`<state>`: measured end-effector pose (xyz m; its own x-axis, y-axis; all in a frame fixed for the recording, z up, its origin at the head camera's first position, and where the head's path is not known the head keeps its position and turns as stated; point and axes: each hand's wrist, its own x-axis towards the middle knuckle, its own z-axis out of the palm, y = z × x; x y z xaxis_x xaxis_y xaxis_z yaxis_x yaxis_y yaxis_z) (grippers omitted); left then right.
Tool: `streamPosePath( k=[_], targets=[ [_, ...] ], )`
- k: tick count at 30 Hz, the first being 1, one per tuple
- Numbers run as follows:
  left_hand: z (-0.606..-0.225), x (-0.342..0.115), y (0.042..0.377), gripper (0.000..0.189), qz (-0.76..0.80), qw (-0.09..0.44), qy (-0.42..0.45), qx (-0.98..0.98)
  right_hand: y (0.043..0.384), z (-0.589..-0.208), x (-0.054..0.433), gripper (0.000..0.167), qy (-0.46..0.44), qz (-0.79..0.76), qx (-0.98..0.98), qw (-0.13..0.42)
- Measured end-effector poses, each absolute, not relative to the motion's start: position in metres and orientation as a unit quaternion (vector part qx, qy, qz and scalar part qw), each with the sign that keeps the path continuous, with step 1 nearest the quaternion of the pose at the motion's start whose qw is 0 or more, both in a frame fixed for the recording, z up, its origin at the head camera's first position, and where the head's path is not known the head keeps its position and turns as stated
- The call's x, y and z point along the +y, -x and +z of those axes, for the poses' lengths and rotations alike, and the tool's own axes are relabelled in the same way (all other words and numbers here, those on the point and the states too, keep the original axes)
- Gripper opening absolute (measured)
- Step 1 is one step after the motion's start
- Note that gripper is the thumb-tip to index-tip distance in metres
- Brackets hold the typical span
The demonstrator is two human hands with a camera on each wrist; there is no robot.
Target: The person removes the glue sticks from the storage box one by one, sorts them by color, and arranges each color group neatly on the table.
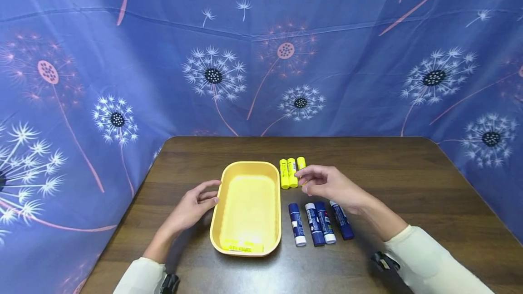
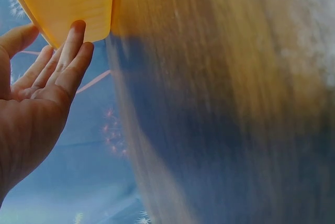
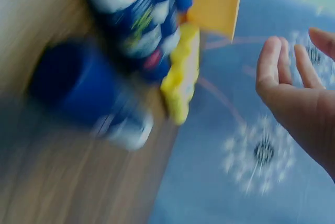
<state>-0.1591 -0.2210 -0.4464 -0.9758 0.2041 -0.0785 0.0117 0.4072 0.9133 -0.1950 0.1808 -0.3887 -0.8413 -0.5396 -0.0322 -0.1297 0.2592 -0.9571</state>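
A yellow plastic tray (image 1: pixel 245 208) lies on the table, with yellow glue sticks (image 1: pixel 243 246) along its near inner wall. My left hand (image 1: pixel 191 208) is at the tray's left rim, fingers loosely extended and fingertips right at the edge. To the right of the tray's far half lie three yellow glue sticks (image 1: pixel 292 173), the rightmost partly covered by my right hand (image 1: pixel 331 187). That hand hovers above with its fingers apart, and the right wrist view shows nothing in its grasp. Nearer me sit several blue-and-white glue sticks (image 1: pixel 314 224), side by side.
The brown wooden table (image 1: pixel 367 158) ends at a blue cloth (image 1: pixel 351 58) with dandelion prints, hanging behind it and along the sides. Black straps (image 1: pixel 385 262) circle the wrists over white sleeves.
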Motion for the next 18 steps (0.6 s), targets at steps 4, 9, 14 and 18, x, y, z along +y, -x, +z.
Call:
streamPosePath(
  k=[4, 9, 14, 18],
  targets=[
    [-0.447, -0.221, 0.16, 0.05, 0.546, 0.087, -0.073, 0.83, 0.197, -0.386, 0.144, 0.04, 0.249, -0.566, 0.748, 0.24],
    [-0.445, -0.222, 0.16, 0.049, 0.553, 0.088, -0.064, 0.826, 0.199, -0.383, 0.102, 0.041, 0.277, -0.563, 0.719, 0.299],
    [-0.446, -0.222, 0.161, 0.049, 0.546, 0.093, -0.065, 0.83, 0.199, -0.391, 0.072, 0.044, 0.288, -0.56, 0.698, 0.341],
    [-0.447, -0.222, 0.161, 0.048, 0.545, 0.092, -0.073, 0.83, 0.194, -0.402, 0.053, 0.045, 0.292, -0.555, 0.684, 0.373]
  ],
)
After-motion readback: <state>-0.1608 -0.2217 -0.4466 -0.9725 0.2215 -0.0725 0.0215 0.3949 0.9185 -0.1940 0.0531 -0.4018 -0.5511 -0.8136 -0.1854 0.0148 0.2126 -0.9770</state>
